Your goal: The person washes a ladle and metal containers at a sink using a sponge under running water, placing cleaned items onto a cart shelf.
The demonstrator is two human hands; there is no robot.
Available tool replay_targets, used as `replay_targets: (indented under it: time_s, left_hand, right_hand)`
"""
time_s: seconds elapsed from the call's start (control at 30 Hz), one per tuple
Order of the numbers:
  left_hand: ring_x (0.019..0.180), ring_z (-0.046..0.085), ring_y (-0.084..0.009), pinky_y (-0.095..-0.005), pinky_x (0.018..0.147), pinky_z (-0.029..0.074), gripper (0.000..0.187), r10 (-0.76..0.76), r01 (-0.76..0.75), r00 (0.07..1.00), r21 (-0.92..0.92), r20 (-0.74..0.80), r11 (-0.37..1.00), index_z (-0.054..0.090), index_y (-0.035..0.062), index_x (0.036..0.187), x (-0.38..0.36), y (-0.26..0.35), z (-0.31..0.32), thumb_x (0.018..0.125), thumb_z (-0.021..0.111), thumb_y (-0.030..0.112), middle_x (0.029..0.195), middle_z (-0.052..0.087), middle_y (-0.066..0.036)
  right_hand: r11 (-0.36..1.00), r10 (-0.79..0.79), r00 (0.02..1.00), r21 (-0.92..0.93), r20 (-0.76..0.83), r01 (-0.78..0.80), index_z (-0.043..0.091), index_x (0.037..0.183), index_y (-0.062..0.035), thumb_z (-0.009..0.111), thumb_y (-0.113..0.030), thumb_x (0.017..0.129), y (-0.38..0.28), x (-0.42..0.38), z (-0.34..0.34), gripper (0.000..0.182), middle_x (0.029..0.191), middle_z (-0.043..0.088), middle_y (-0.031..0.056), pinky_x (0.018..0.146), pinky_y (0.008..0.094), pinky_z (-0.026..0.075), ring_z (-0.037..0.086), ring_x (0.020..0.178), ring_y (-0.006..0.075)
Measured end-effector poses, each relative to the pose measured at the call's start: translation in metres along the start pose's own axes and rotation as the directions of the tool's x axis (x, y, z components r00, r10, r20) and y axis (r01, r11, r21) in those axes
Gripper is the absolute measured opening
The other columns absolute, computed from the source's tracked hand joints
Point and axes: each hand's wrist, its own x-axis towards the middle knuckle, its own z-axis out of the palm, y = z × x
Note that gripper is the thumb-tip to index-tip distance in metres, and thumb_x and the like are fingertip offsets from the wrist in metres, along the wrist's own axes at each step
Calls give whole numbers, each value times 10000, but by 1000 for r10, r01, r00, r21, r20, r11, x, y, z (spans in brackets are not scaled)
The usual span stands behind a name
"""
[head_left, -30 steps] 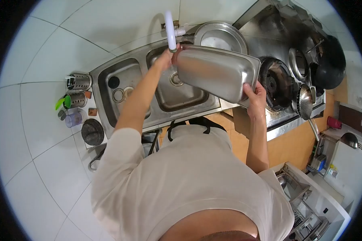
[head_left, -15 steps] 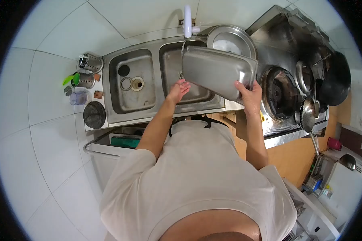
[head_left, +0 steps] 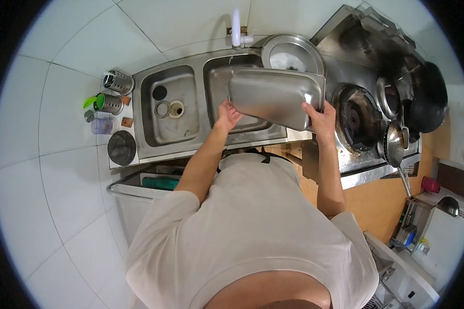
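Observation:
A rectangular stainless steel pan (head_left: 276, 95) is held tilted over the right sink basin (head_left: 214, 77), its smooth underside towards me. My right hand (head_left: 322, 119) grips its right end, with the thumb on the underside and the fingers around the rim. At the pan's lower left corner is my left hand (head_left: 229, 115), palm up, its fingers curled around the edge and partly hidden. Above the basin stands a white faucet (head_left: 236, 31). Behind the pan rests a round metal bowl (head_left: 318, 54), with whitish contents partly visible.
The left basin (head_left: 191, 87) holds a drain ring (head_left: 162, 109) and a black disc (head_left: 160, 92). Perforated metal holders (head_left: 119, 81) and a dark mesh strainer (head_left: 121, 148) line the left ledge. On the right are a stove burner (head_left: 354, 118), a black wok (head_left: 430, 98) and a ladle strainer (head_left: 394, 143).
The pan has shifted slightly left and down and become more level. My left hand has closed in on its left corner, from apart below it. The stream at the faucet no longer shows clearly.

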Motion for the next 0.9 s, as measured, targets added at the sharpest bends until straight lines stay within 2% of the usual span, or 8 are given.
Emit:
replay_targets:
  time_s: [0.07,0.17,0.27,0.4,0.57,0.67,0.77,0.9]
  left_hand:
    - [1361,347,-286,-458,1119,224,633,-12,33,988,138,-151,990,415,66,1405,-10,3,-12,975,306,517,1417,465,-126]
    - [1359,353,-276,-452,1119,229,655,16,-9,984,45,-175,999,404,65,1415,-11,6,-20,975,304,540,1433,446,-142]
    - [1303,402,-266,-450,1095,272,622,-22,8,999,-318,-43,948,480,76,1345,-46,16,20,969,312,542,1344,517,-127]
    - [1221,465,-271,-456,1059,314,606,9,-4,999,-97,50,995,477,64,1327,-8,1,-10,970,334,532,1284,532,-111]
    - [1209,475,-263,-455,1045,328,612,-53,56,998,64,-37,996,451,62,1342,-11,-7,-32,969,335,533,1295,522,-98]
    - [1382,318,-296,-466,1145,208,672,-37,41,994,39,-102,998,357,78,1440,-20,-2,-31,970,299,555,1478,371,-153]
    - [1401,283,-299,-483,1128,252,708,-17,37,990,-146,140,989,342,52,1441,-40,9,-4,968,271,574,1503,333,-164]
    - [1411,257,-303,-514,1103,307,728,146,-164,972,89,185,982,329,73,1457,-19,14,10,949,295,594,1506,318,-176]
  right_hand:
    - [993,28,998,112,-56,-22,671,989,5,770,-173,797,1,0,-6,280,871,674,21,703,241,468,585,757,83]
    - [945,121,987,318,-108,-81,644,1086,-3,706,-218,864,5,3,-18,315,982,676,48,796,261,467,607,867,123]
    - [908,284,951,352,-120,-226,629,1130,-20,696,-260,877,33,6,-17,356,1052,663,57,865,279,448,600,935,138]
    - [919,291,949,312,-118,-242,625,1145,-25,704,-277,871,42,-11,-1,380,1087,656,61,902,277,438,596,967,135]
    - [934,217,970,311,-110,-174,619,1147,-7,681,-252,890,44,-35,-8,360,1058,663,64,874,290,461,608,936,135]
    - [899,127,978,435,-164,-44,620,1124,5,656,-229,905,54,-42,-16,323,1021,663,57,860,283,460,600,907,125]
    - [929,12,985,366,-172,53,626,1080,20,633,-195,910,85,-46,-25,274,967,649,39,815,265,460,574,856,119]
    - [940,-221,968,239,-117,243,648,1019,10,726,-173,832,65,-50,-29,274,950,642,34,791,258,457,562,849,105]
